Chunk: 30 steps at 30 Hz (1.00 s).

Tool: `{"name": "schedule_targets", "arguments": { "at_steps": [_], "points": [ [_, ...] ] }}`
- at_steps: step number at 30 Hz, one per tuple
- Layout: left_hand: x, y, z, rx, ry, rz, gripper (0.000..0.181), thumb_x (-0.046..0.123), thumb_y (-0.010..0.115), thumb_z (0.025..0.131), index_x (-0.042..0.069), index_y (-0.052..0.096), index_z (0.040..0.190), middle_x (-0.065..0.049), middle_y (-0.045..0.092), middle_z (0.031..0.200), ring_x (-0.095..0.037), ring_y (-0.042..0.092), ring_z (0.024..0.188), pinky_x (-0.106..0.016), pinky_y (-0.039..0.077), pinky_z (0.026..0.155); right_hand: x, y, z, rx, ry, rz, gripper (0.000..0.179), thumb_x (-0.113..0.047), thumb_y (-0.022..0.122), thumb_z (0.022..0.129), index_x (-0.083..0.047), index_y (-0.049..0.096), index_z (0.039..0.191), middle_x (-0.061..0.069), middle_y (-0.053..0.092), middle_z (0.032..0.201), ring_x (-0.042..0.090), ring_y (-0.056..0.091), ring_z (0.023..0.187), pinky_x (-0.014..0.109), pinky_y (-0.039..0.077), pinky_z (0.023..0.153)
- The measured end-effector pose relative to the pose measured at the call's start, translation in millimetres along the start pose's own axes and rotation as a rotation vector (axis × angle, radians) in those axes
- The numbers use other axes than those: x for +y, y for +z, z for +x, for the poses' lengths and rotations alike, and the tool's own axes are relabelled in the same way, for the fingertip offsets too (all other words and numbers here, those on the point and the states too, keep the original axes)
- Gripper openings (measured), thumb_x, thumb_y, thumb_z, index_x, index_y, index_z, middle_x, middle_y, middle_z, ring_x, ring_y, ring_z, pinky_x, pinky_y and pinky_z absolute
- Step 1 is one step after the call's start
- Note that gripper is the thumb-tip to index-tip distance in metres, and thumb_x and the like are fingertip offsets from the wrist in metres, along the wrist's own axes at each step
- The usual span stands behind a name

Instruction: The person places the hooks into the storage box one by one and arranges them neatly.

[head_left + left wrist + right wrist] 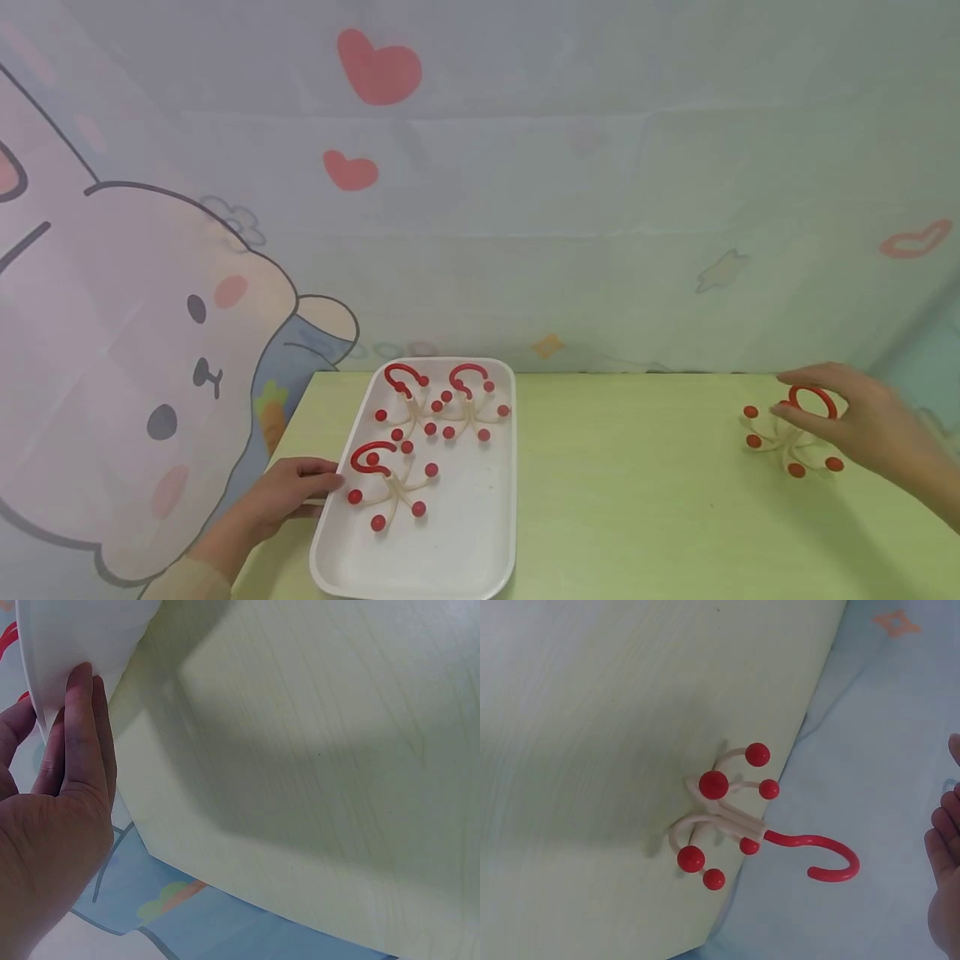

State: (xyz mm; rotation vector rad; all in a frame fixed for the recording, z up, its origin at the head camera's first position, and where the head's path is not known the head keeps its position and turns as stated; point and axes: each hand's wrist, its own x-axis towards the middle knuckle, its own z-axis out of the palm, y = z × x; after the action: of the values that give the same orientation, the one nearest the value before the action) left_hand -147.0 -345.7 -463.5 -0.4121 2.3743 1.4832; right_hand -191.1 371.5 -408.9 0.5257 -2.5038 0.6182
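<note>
My left hand (281, 496) holds the left rim of a white tray (468, 533), its fingers lying along the outer wall in the left wrist view. Inside the tray are three cream multi-arm hook hangers with red ball tips and red hooks: a front one (396, 485), a back left one (413, 408) and a back right one (469, 410). Far to the right, a fourth hanger (739, 817) stands on the table, hook up. Around its red hook my right hand (877, 421) is spread, thumb and fingers apart; the right wrist view has a gap between hand and hook.
The light green table (622, 483) ends at a patterned cloth backdrop (540, 208) with hearts and a large rabbit. Between the tray and the fourth hanger lies a wide stretch of table surface. The tray sits near the table's left edge.
</note>
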Motion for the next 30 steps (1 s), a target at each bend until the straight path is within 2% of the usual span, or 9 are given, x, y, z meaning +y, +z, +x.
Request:
{"name": "schedule_targets", "arguments": {
  "at_steps": [4, 9, 12, 14, 16, 19, 21, 27, 30],
  "points": [
    [0.5, 0.1, 0.1, 0.004, -0.007, -0.002, 0.043, 0.017, 0.077, 0.1, -0.012, 0.066, 0.13, -0.018, 0.075, 0.118, -0.028, 0.077, 0.101, -0.042, 0.066, 0.084, 7, -7, -4.7, -0.023, 0.05, 0.004, 0.047, -0.015, 0.097, 0.075, -0.012, 0.078, 0.118, -0.051, 0.049, 0.115, -0.028, 0.051, 0.088, 0.005, 0.041, 0.07],
    [0.1, 0.0, 0.7, 0.005, -0.005, -0.008, 0.042, 0.017, 0.077, 0.1, -0.012, 0.067, 0.129, -0.017, 0.076, 0.117, -0.027, 0.076, 0.1, -0.041, 0.066, 0.083, 20, -11, -8.0, -0.075, 0.119, 0.005, 0.049, -0.019, 0.095, 0.081, -0.008, 0.076, 0.125, -0.055, 0.041, 0.115, -0.034, 0.039, 0.102, 0.005, 0.035, 0.075],
    [0.2, 0.0, -0.2, 0.002, -0.001, -0.013, 0.041, 0.016, 0.077, 0.099, -0.012, 0.067, 0.128, -0.017, 0.076, 0.117, -0.027, 0.077, 0.1, -0.041, 0.066, 0.083, 28, -10, -9.6, -0.085, 0.137, -0.018, 0.05, -0.024, 0.093, 0.083, -0.007, 0.075, 0.127, -0.032, 0.064, 0.118, -0.031, 0.035, 0.108, 0.006, 0.033, 0.078],
    [0.2, 0.0, -0.6, 0.0, 0.002, -0.016, 0.041, 0.016, 0.077, 0.099, -0.012, 0.067, 0.128, -0.017, 0.076, 0.117, -0.027, 0.077, 0.1, -0.042, 0.066, 0.083, 33, -10, -10.5, -0.084, 0.137, -0.045, 0.051, -0.025, 0.093, 0.084, -0.006, 0.074, 0.128, -0.007, 0.074, 0.121, -0.014, 0.05, 0.11, 0.01, 0.034, 0.078],
    [0.2, -0.2, -0.9, -0.002, 0.005, -0.018, 0.041, 0.016, 0.077, 0.099, -0.011, 0.067, 0.128, -0.017, 0.076, 0.117, -0.027, 0.077, 0.1, -0.042, 0.066, 0.084, 36, -9, -11.1, -0.086, 0.135, -0.071, 0.052, -0.025, 0.092, 0.085, -0.004, 0.073, 0.129, 0.02, 0.072, 0.121, 0.012, 0.058, 0.113, 0.022, 0.041, 0.083],
    [0.4, -0.4, -0.8, -0.001, 0.005, -0.016, 0.041, 0.016, 0.077, 0.1, -0.011, 0.067, 0.128, -0.017, 0.076, 0.116, -0.027, 0.077, 0.1, -0.042, 0.066, 0.084, 40, -7, -12.3, -0.097, 0.127, -0.1, 0.055, -0.025, 0.091, 0.086, -0.001, 0.071, 0.13, 0.027, 0.071, 0.123, 0.041, 0.056, 0.113, 0.045, 0.048, 0.087],
    [0.7, -0.5, -0.5, 0.001, 0.002, -0.014, 0.041, 0.016, 0.077, 0.099, -0.011, 0.067, 0.128, -0.017, 0.076, 0.116, -0.027, 0.077, 0.1, -0.042, 0.066, 0.083, 43, -5, -13.4, -0.095, 0.124, -0.109, 0.056, -0.025, 0.091, 0.085, 0.0, 0.07, 0.131, 0.028, 0.071, 0.122, 0.045, 0.057, 0.113, 0.055, 0.047, 0.086],
    [0.8, -0.2, 0.1, 0.003, -0.007, -0.016, 0.04, 0.016, 0.077, 0.099, -0.011, 0.067, 0.127, -0.015, 0.076, 0.115, -0.026, 0.076, 0.098, -0.042, 0.066, 0.083, 50, -1, -16.1, -0.082, 0.129, -0.13, 0.055, -0.025, 0.093, 0.083, 0.001, 0.072, 0.127, 0.025, 0.073, 0.118, 0.041, 0.058, 0.108, 0.034, 0.042, 0.081],
    [1.1, 0.3, -0.3, 0.003, -0.01, -0.016, 0.041, 0.016, 0.077, 0.099, -0.011, 0.067, 0.128, -0.015, 0.076, 0.115, -0.026, 0.076, 0.098, -0.042, 0.066, 0.084, 53, 1, -16.9, -0.097, 0.144, -0.122, 0.053, -0.024, 0.091, 0.085, 0.002, 0.071, 0.127, 0.027, 0.072, 0.12, 0.044, 0.058, 0.109, 0.039, 0.044, 0.083]
  ]
}}
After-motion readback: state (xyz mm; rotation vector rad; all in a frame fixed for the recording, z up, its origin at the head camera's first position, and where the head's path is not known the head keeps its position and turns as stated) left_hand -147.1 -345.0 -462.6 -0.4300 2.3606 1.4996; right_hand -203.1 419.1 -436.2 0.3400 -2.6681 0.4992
